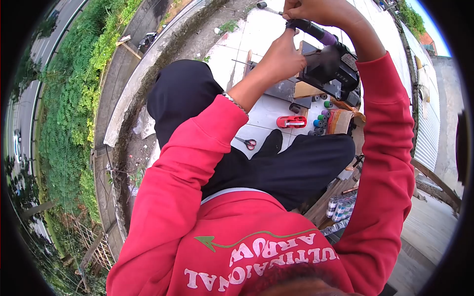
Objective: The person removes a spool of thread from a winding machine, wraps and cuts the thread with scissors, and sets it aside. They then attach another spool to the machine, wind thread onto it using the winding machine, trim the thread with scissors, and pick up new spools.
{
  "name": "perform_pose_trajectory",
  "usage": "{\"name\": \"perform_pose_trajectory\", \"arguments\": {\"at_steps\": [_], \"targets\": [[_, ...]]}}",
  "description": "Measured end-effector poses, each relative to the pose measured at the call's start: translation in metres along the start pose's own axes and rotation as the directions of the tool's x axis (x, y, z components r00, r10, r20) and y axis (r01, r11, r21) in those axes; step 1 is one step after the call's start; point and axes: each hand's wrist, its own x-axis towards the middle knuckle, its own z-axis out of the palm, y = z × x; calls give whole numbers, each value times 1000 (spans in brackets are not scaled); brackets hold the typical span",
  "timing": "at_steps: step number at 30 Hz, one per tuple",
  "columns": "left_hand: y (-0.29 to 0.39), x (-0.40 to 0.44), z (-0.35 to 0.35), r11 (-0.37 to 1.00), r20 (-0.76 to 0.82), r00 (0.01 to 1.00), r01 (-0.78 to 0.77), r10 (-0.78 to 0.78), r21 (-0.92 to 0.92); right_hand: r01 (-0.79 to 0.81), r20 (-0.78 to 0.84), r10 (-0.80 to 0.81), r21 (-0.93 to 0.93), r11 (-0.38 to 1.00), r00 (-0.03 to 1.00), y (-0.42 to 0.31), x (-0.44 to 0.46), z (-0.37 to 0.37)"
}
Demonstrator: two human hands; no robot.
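A black machine [331,69] stands on the tiles in front of me, with a black and purple cylinder [323,35] sticking out of its upper side. My left hand [282,55] is closed at the near side of the cylinder's dark end, its fingers curled. Above that same end, my right hand [316,10] bends over with thumb and finger pinched together. What either hand grips is too small or hidden to make out. A wooden piece [307,90] lies beneath the machine, beside a dark grey board [281,91].
Near my legs lie a red tape dispenser [291,122] and scissors [248,143]. Several coloured spools [322,118] stand beside a cardboard box [340,121]. To the right are packed spools [341,206]. A low concrete ledge [126,98] runs along the left, with plants and a road beyond.
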Motion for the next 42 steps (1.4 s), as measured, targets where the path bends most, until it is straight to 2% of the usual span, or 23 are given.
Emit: {"name": "perform_pose_trajectory", "arguments": {"at_steps": [2,4,6,7,9,10,11,14,16,17,18,20,21,22,24,27,31,33,34,38,39,40,42], "targets": [[-3,5,14,887,4,999,-32,38,-461,25,50,-24,-18,1000,998,3,4,1],[16,0,7,814,47,997,71,-54,-577,21,83,-20,-14,1000,996,11,9,6],[15,6,8,562,114,976,200,-184,-803,18,117,-16,-11,1000,993,29,14,15],[19,4,10,481,70,968,182,-242,-858,313,-62,-307,156,937,950,39,13,21],[12,9,18,406,51,971,145,-233,-902,594,-275,-531,259,762,801,46,14,28],[11,10,21,329,31,974,106,-225,-938,264,-74,-258,88,961,963,19,13,19],[10,11,24,329,34,974,109,-225,-938,-84,60,93,-151,985,994,4,12,13],[18,12,26,293,-10,971,63,-240,-954,-28,19,33,-251,968,999,7,17,23],[18,12,28,311,-44,966,38,-253,-950,479,-325,-420,128,868,847,19,3,19],[17,11,29,307,-40,964,43,-261,-951,215,-110,-200,152,965,974,22,10,20],[16,11,30,316,-46,966,38,-255,-948,-63,108,50,111,992,993,18,12,18],[15,11,30,331,-46,969,39,-244,-943,506,-328,-401,359,784,855,28,-1,30],[15,12,29,331,-49,968,36,-245,-943,208,-157,-187,133,969,970,12,5,30],[16,12,29,330,-53,968,32,-245,-943,-100,-51,93,-151,983,994,4,6,28],[18,12,28,335,-63,969,21,-237,-942,-23,-154,7,-101,995,988,9,0,24],[14,9,32,339,-56,966,35,-254,-940,-185,116,156,310,932,981,11,-5,17],[8,13,35,356,-67,973,16,-222,-934,-153,-133,157,39,987,979,6,-7,33],[10,13,33,337,-77,976,-3,-206,-941,51,-258,-9,158,986,966,10,-14,31],[11,10,32,339,-74,978,-3,-196,-941,-178,-116,179,11,984,977,4,-9,29],[0,9,41,412,-75,970,27,-230,-911,0,-357,76,208,978,931,22,-43,30],[-3,8,49,773,-252,957,-52,-142,-632,79,-479,185,479,874,858,27,-56,33],[-5,8,54,971,-376,926,-99,11,-217,138,-535,300,631,764,790,29,-71,42],[-8,6,59,984,-255,959,-154,127,-90,287,-599,498,772,568,627,26,-104,67]]}}
